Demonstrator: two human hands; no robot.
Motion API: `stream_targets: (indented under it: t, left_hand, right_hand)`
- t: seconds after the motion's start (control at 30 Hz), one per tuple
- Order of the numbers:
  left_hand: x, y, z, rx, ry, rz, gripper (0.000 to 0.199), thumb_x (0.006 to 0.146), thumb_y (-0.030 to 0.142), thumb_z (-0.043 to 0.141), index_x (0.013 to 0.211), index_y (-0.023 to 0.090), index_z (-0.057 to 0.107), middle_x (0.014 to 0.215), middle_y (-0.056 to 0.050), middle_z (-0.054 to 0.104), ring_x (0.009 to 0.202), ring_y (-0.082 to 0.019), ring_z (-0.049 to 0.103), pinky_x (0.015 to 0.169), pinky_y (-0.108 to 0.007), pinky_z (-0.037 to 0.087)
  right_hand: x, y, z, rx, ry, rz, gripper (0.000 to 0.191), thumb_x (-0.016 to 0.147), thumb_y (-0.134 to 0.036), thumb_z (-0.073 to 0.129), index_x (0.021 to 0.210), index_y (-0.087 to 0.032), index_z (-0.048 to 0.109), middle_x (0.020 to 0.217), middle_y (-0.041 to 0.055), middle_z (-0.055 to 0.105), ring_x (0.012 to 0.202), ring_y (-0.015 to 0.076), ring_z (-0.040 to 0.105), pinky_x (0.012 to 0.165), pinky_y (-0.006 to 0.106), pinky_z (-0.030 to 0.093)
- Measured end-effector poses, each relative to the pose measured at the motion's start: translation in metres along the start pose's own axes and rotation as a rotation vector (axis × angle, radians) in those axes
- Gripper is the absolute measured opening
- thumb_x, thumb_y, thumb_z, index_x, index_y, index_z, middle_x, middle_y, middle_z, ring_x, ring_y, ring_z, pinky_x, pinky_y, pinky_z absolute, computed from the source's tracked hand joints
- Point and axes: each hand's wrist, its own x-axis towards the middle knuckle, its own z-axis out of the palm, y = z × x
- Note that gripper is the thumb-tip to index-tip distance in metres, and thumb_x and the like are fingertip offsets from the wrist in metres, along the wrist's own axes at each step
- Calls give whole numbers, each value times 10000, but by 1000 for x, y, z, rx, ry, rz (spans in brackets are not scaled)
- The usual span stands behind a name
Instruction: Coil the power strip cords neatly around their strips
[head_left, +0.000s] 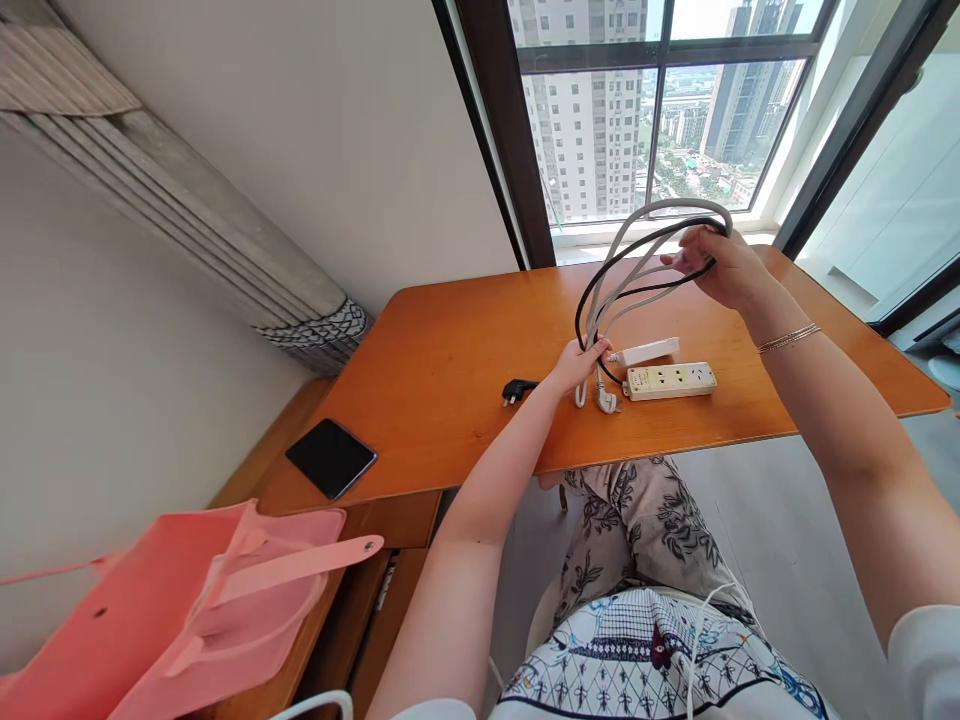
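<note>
Looped black and white cables (646, 235) stretch between my two hands above the wooden table. My left hand (579, 362) is closed around the near end of the bundle, low over the tabletop. Farther out and higher, my right hand (712, 262) grips the other end of the loops near the window. Beneath the cables lie a cream power strip (670, 380) with several sockets and a slimmer white power strip (646, 351). A white plug (607, 398) hangs or rests beside the cream strip. Left of my left wrist lies a black plug (518, 390).
A dark tablet or phone (331, 458) lies at the table's (439, 360) left end. Pink dustpan-like plastic pieces (247, 600) sit on a lower wooden surface at the left. A window (660, 110) stands behind the table, and a tied curtain (247, 240) hangs at left.
</note>
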Motion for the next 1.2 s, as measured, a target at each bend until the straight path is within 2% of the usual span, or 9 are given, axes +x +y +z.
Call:
stream_targets:
  t: [0.13,0.3,0.4,0.5,0.63,0.73,0.83,1.0,1.2]
  left_hand:
    - [-2,1,-5,-3,-47,-8,411,795,553,766,813,160,647,613,35,551,435,-40,290,446,-240,197]
    - [-2,2,-4,41,-69,-38,334,749,432,819,879,152,692,682,11,637,488,-58,393,490,-239,319]
    - [-2,2,0,113,19,-4,263,699,280,844,876,158,693,815,-29,714,716,-122,605,709,-260,488]
    - [-3,2,1,199,139,57,387,652,245,868,985,176,683,994,-59,729,967,-190,656,902,-317,492]
    - [-10,11,-10,368,307,97,559,571,319,941,1016,199,625,1003,-57,686,1005,-229,621,890,-333,459]
    - [-21,23,-22,518,370,61,466,616,360,930,890,203,587,840,-21,628,833,-198,584,751,-299,422]
    - [-34,32,-24,521,263,-22,352,770,389,817,690,202,530,648,4,544,638,-148,494,613,-271,351]
    - [-50,33,10,102,-210,-253,393,950,481,582,755,147,647,566,-27,580,412,-63,289,460,-249,216]
    - [-35,27,66,-153,-166,-217,281,975,408,609,1117,167,628,690,-36,707,400,-53,385,451,-209,281]
  right_hand:
    - [-4,-15,-11,-79,-95,130,471,804,-433,796,615,-251,406,521,-90,228,486,97,351,828,400,555]
    - [2,-39,3,24,-109,183,582,801,-641,746,619,-253,352,510,-89,144,456,100,184,640,350,476]
    - [11,-53,26,126,-11,249,559,797,-622,779,636,-261,384,481,-101,148,452,101,150,587,326,423]
    - [22,-63,47,232,145,302,482,829,-552,797,671,-280,432,459,-116,169,459,104,113,538,312,383]
    - [34,-63,55,268,350,316,431,927,-494,717,670,-266,455,464,-113,181,437,102,106,480,308,346]
    - [38,-56,50,171,390,278,394,895,-465,747,653,-278,499,475,-93,187,425,122,137,452,329,363]
    - [41,-51,50,150,440,243,356,885,-390,770,652,-265,532,496,-86,193,428,109,168,412,301,353]
    - [44,-48,69,317,469,224,343,958,-383,697,706,-244,510,523,-98,181,412,66,190,373,209,331]
    - [36,-41,82,367,418,115,294,993,-458,594,771,-286,504,499,-98,166,404,114,254,430,254,407]
